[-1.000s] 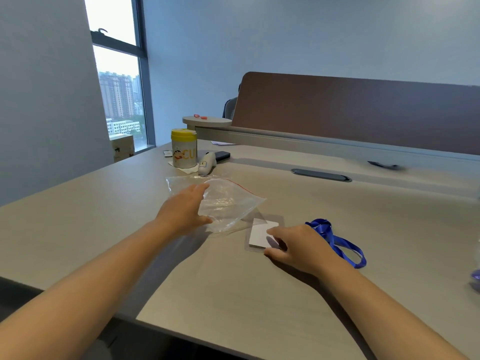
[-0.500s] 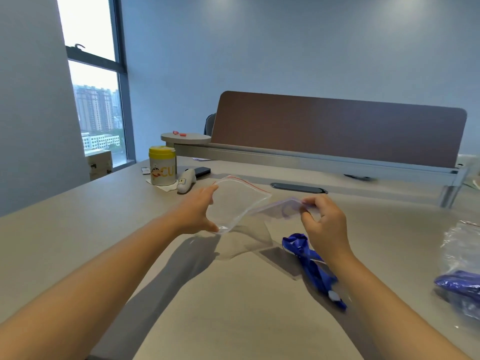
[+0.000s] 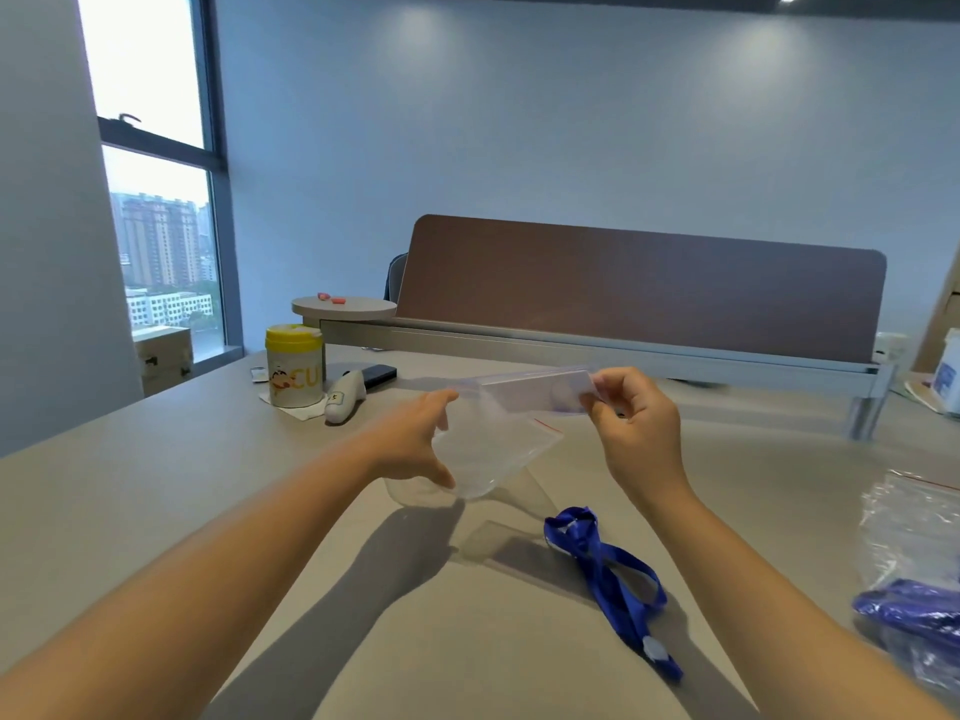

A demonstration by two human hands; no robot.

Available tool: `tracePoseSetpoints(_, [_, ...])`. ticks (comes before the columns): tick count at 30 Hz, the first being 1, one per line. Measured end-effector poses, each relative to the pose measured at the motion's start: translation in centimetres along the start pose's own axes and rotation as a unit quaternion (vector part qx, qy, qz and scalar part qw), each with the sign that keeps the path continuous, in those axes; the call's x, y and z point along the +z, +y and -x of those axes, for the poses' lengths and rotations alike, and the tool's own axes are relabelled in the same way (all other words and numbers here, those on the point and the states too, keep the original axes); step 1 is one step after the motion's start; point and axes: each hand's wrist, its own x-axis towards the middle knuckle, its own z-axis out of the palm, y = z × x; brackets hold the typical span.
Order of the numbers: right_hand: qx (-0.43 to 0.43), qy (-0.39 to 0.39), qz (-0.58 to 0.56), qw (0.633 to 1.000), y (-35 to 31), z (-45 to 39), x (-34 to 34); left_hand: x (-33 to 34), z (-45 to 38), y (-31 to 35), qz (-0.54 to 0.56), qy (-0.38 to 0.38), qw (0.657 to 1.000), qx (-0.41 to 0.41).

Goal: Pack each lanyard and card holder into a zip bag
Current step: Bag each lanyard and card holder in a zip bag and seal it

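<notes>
- Your left hand point(image 3: 415, 444) grips the zip bag point(image 3: 488, 459) at frame centre, fingers curled round its mouth; keep it wide.
- Right hand point(image 3: 636, 423) pinches the card holder point(image 3: 540, 392); slide it in level.
- Lanyard point(image 3: 613, 579) lies lower right on the desk point(image 3: 156, 485), goes in next.

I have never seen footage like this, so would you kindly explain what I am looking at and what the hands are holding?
There is no machine here: a camera worn on a person's head looks forward and down at their two bare hands above a desk. The left hand holds a clear zip bag. The right hand pinches a clear card holder at the bag's mouth. A blue lanyard lies loose on the desk. At the right edge sits a bag already filled. Farther back stand a yellow-lidded canister, a white handheld device and a dark phone.
</notes>
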Motion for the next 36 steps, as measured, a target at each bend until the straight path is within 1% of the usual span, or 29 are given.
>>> tracePoseSetpoints(2, [0.003,-0.020,0.007,1.000,0.0,-0.2,0.5,-0.2,-0.2,0.1,0.014,0.001,1.000,0.011])
tracePoseSetpoints(7, [-0.001,-0.052,0.084,0.995,0.6,-1.0,0.7,-0.7,-0.6,-0.2,0.051,0.007,0.999,0.007])
tracePoseSetpoints(14, [-0.043,-0.102,0.154,0.982,1.5,-1.5,1.7,-0.5,-0.9,0.2,0.057,0.002,0.998,0.024])
tracePoseSetpoints(17, [-0.053,-0.154,0.226,0.960,2.1,-1.6,2.6,0.0,-1.1,0.6,0.071,-0.006,0.997,0.030])
tracePoseSetpoints(18, [-0.044,-0.181,0.244,0.952,2.3,-1.6,2.8,0.3,-1.2,0.7,0.074,-0.007,0.997,0.031])
tracePoseSetpoints(20, [-0.009,-0.217,0.240,0.946,2.4,-1.3,2.8,0.7,-1.2,0.7,0.082,-0.006,0.996,0.030])
tracePoseSetpoints(24, [0.020,-0.219,0.222,0.950,2.5,0.0,0.9,1.5,-1.0,0.7,0.097,-0.005,0.995,0.031])
tracePoseSetpoints(27, [0.069,-0.235,0.229,0.942,3.1,1.3,-1.3,2.4,-0.5,1.4,0.102,-0.003,0.994,0.033])
tracePoseSetpoints(29, [0.123,-0.261,0.248,0.925,3.8,2.4,-2.6,3.2,-0.2,1.8,0.105,-0.001,0.994,0.034])
tracePoseSetpoints(33, [0.240,-0.314,0.291,0.871,5.2,5.0,-4.0,4.5,0.5,2.3,0.093,0.011,0.995,0.031])
tracePoseSetpoints(34, [0.249,-0.323,0.303,0.861,5.4,5.5,-4.0,4.8,0.7,2.3,0.089,0.013,0.995,0.030])
tracePoseSetpoints(36, [0.233,-0.325,0.336,0.853,5.6,6.2,-3.5,5.1,1.0,2.3,0.083,0.015,0.996,0.025])
